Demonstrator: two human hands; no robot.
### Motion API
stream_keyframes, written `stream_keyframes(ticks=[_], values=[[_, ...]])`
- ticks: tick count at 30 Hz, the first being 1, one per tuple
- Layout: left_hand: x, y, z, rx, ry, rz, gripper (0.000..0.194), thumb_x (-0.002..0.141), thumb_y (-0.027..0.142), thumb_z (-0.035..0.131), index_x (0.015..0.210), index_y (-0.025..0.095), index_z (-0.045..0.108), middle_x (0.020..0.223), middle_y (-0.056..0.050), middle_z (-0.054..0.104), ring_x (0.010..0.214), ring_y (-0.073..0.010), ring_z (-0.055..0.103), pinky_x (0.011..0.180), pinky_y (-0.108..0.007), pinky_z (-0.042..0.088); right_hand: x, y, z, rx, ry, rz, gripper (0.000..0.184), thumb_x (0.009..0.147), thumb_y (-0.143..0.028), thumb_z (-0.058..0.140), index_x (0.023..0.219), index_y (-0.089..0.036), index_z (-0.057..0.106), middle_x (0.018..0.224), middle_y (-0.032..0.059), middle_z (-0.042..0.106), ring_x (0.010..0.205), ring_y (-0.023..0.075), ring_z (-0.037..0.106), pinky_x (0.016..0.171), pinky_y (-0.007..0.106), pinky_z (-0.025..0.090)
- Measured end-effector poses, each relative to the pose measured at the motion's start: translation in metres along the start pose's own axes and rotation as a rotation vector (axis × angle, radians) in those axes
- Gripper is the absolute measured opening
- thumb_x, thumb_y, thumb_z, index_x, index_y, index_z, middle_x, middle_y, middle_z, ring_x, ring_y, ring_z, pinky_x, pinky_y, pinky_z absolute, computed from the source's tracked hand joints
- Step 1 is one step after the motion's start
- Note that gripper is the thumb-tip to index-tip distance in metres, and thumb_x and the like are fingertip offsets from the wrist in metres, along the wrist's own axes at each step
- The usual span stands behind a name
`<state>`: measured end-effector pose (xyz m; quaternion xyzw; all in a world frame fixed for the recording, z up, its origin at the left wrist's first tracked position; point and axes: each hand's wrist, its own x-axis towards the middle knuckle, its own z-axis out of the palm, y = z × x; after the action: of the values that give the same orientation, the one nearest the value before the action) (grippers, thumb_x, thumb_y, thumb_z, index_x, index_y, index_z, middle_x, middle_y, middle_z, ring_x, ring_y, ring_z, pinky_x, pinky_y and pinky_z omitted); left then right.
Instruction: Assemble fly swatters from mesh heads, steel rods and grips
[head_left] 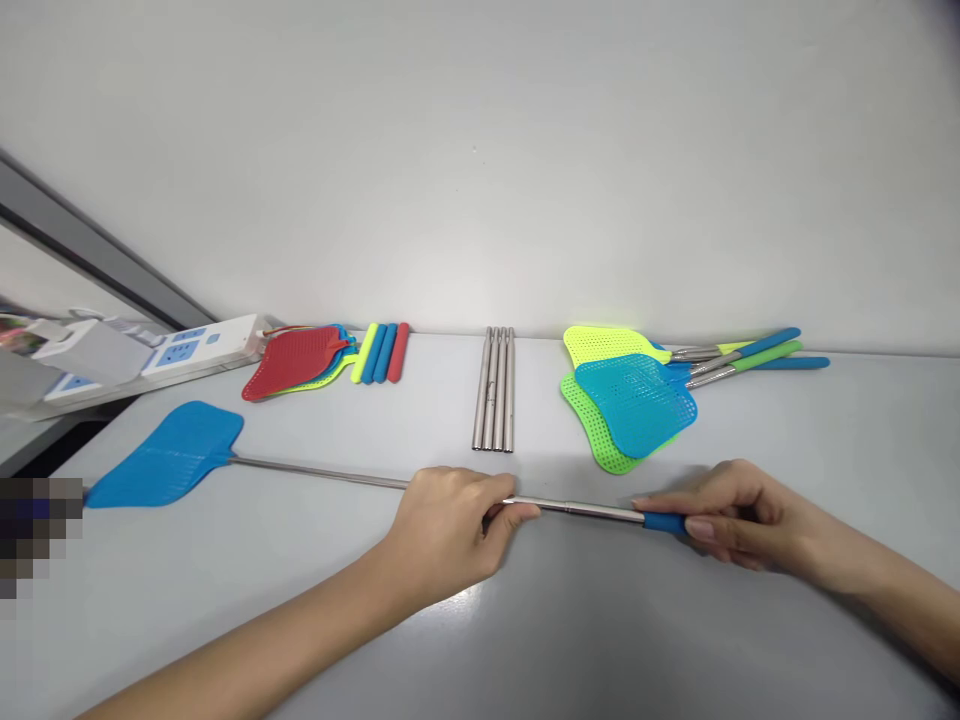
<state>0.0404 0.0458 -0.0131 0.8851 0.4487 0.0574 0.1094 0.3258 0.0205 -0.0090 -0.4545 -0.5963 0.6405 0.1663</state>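
Note:
A blue fly swatter (176, 455) lies lengthwise across the front of the table, its metal telescopic rod extended and its flat head at the left. My left hand (457, 520) is closed round the middle of the rod. At the rod's right end, my right hand (739, 520) grips the blue handle sleeve (664, 523) between thumb and fingers. The handle's far end is hidden by my right hand. Behind my hands, several bare metal rods (493, 390) lie side by side on the table.
Several fly swatters with handles (637, 400) are piled at the back right. At the back left lie loose swatter heads (296, 362) and several coloured handle sleeves (380, 353). A white power strip (180, 350) with plugs stands at the left edge. A wall runs behind the table.

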Motion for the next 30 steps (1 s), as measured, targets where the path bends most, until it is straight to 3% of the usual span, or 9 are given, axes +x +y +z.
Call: stream_keyframes(ticks=[11,30], values=[[0.0,0.0,0.003,0.005,0.06,-0.002,0.042,0.086,0.046,0.034,0.055,0.018,0.039,0.044,0.004,0.046,0.041,-0.0101,0.041,0.044,-0.023,0.014,0.001,-0.001,0.002,0.12,0.045,0.076,0.039,0.08,-0.041,0.054,0.111,-0.017,0.062,0.051,-0.004,0.038,0.041,0.0039,0.021,0.038,0.02,0.015],[-0.001,0.001,0.003,0.001,0.088,-0.012,0.041,0.084,0.044,0.037,0.053,0.017,0.037,0.042,0.003,0.045,0.04,-0.0105,0.04,0.043,-0.023,0.014,0.005,0.004,0.011,0.201,0.108,0.007,0.033,0.079,-0.035,0.058,0.103,-0.016,0.066,0.05,-0.0011,0.049,0.038,0.0026,0.025,0.035,0.018,0.016]])
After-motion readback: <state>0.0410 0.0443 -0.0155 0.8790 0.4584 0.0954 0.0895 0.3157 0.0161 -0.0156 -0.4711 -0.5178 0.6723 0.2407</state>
